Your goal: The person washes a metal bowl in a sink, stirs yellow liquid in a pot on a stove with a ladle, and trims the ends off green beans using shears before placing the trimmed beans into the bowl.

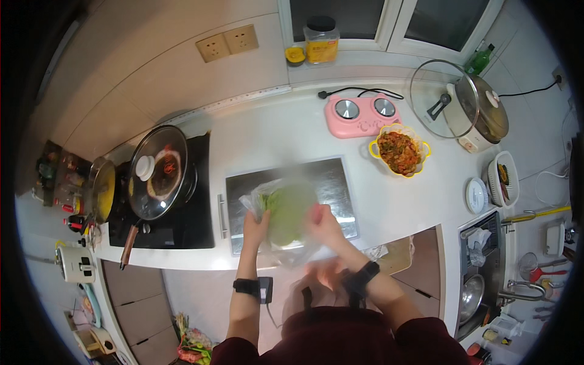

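Observation:
A clear plastic bag with leafy green vegetables inside hangs between my two hands. My left hand grips the gathered left edge of the bag, near the leaf tips. On the other side my right hand is closed on the bag's right part; motion blurs it, and a pinkish spot shows at its fingers. Behind and below the bag, a metal cutting board with a pale rim lies on the white countertop, partly covered from view.
To the left, a lidded pan stands on a black cooktop. A yellow-rimmed bowl of cooked food sits beside a pink two-plate appliance. Farther right are a glass lid, an electric cooker and the sink.

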`<state>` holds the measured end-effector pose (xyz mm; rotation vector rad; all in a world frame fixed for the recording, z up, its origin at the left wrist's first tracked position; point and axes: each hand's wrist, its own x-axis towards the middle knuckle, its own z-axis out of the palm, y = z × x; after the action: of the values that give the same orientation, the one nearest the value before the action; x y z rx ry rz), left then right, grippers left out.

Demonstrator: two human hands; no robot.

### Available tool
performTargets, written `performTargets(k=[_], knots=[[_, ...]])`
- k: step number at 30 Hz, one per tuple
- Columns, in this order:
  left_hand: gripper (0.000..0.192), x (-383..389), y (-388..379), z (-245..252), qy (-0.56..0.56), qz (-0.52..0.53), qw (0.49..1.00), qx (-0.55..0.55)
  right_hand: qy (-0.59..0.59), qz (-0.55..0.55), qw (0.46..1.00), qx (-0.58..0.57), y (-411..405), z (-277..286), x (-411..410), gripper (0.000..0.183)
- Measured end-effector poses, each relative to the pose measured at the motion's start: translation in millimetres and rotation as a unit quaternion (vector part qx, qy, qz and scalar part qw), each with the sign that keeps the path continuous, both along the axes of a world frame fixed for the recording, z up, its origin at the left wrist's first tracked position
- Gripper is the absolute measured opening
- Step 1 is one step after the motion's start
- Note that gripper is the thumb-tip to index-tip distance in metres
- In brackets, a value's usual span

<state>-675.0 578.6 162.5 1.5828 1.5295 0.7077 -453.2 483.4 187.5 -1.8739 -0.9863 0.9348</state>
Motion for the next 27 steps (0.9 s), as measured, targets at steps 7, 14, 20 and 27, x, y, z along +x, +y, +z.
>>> performTargets(k=[7, 14, 20, 27], knots=[[0.044, 79.8, -30.2, -9.8, -0.04, -0.183, 0.98, -0.059, 0.099, -0.04, 0.988, 0.111, -31.4, -16.9, 61.9, 0.046], [0.037, 217.3, -77.6, 13.7, -0.059, -0.265, 0.962, 0.001, 0.112, -0.08, 0.985, 0.107, -108.4, -2.4, 199.7, 0.04], [0.036, 286.6, -108.4, 39.0, 0.114, -0.28, 0.944, 0.132, 0.042, -0.079, 0.989, 0.12, -156.4, -38.1, 299.2, 0.043], [0.054, 290.8, -133.6, 30.2, 0.134, -0.002, 0.968, 0.211, -0.038, -0.063, 0.989, 0.125, -191.5, 0.7, 358.5, 0.042]])
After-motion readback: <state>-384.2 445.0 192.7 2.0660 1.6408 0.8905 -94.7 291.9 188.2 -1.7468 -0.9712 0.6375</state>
